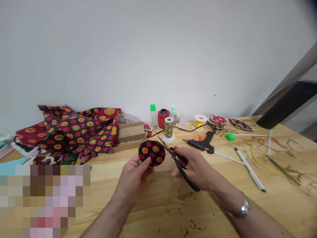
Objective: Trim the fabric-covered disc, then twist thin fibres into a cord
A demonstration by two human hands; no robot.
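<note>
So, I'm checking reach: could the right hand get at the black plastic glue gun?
Probably yes: the glue gun lies just beyond the right hand, nothing visibly between, though the black-handled scissors it holds may need setting down.

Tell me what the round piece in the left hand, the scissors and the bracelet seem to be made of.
Round piece: printed cloth, matte and floral, probably over something stiff, since it looks flat. Scissors: metal blades, by their thin grey look; smooth black handles, perhaps plastic. Bracelet: polished silvery metal, judging by bright highlights; which metal, I cannot tell.
</note>
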